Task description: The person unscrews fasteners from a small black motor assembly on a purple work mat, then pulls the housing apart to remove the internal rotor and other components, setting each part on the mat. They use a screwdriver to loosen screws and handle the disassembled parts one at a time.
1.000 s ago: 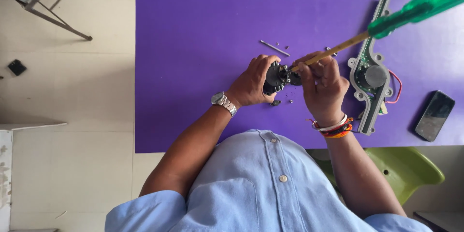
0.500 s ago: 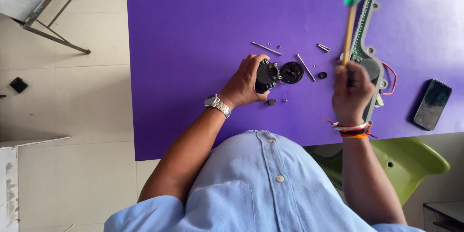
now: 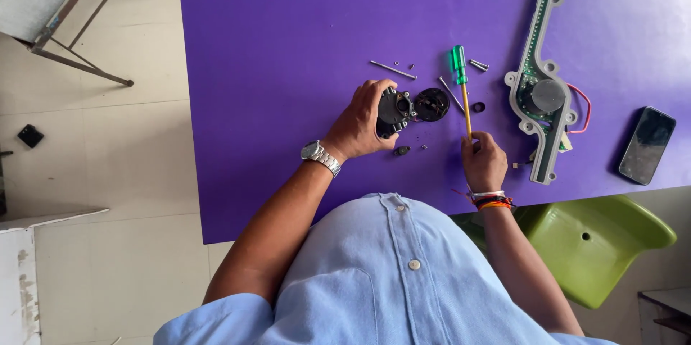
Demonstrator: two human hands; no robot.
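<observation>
The left hand [image 3: 360, 123] grips a round black plastic motor housing [image 3: 394, 110]; at three o'clock, the right hand [image 3: 484, 161] pinches a green-handled yellow-shafted screwdriver [image 3: 461, 86] by its tip end.

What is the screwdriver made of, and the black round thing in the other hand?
Screwdriver: the handle looks like see-through green plastic; the yellowish shaft is likely metal, though that is hard to tell. Black round part: probably matte plastic, with a duller centre that may be metal.
</observation>
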